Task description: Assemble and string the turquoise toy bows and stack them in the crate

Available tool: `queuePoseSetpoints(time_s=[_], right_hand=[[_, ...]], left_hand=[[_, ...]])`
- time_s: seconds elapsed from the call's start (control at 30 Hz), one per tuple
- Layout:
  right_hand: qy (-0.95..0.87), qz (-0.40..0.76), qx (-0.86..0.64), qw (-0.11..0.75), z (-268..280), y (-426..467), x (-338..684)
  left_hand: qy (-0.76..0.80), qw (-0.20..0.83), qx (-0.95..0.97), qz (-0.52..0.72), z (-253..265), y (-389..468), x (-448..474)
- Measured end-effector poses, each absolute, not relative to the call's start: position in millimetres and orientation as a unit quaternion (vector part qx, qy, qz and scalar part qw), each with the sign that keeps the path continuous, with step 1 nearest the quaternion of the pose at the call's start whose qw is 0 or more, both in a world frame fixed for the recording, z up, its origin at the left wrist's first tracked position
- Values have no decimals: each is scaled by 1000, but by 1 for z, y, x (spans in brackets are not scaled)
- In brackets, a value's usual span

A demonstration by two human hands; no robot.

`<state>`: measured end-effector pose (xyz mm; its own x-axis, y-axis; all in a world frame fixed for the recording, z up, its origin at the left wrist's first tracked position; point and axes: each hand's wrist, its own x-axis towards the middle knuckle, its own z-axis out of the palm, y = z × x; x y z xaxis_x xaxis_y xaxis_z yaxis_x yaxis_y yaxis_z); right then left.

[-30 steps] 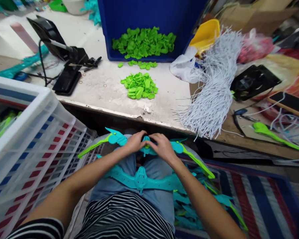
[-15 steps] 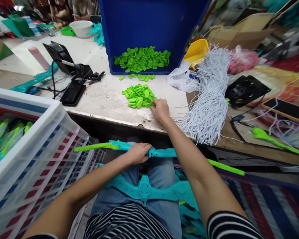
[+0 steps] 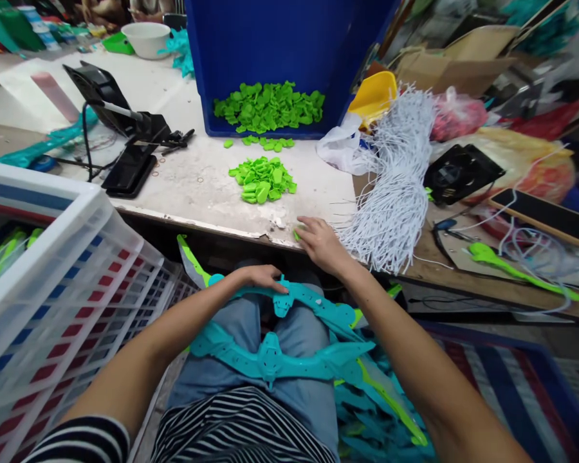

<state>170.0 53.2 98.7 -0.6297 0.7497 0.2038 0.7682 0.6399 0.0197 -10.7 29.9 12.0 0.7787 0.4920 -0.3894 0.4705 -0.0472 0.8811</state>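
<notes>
My left hand [image 3: 265, 278] is closed on the middle of a teal plastic toy bow [image 3: 321, 302] with lime-green ends, held above my knees. At the table's front edge, my right hand [image 3: 322, 243] pinches a small lime-green plastic piece [image 3: 296, 235]; part of it shows at the fingertips. Beyond that hand lies a small pile of similar green pieces [image 3: 265, 180]. A second teal toy bow [image 3: 270, 360] rests across my lap, flat side up.
A blue bin [image 3: 289, 45] lies tipped toward me with many green pieces [image 3: 270, 106] in it. White strings [image 3: 390, 199] hang over the edge at right. A white crate [image 3: 91, 308] stands at left. Phones [image 3: 130, 175] and a black fan [image 3: 458, 173] lie on the table [image 3: 193, 199].
My right hand has drawn back from the green pile toward me, bringing a green piece. The bow in my left hand has been turned, its middle part now pointing toward me.
</notes>
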Motion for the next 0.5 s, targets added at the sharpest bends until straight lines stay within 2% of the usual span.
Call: queuePoseSetpoints(time_s=[0.13,0.27,0.5], right_hand=[[-908,23,-383,165,95,62,181],[-882,43,-398,249,92,19,172],[-893,70,-397,199,42,-77,169]], left_hand=[[348,627,697,-8,11,32,-12],[352,632,691,2,8,34,-12],[348,660,666,9,0,32,-9]])
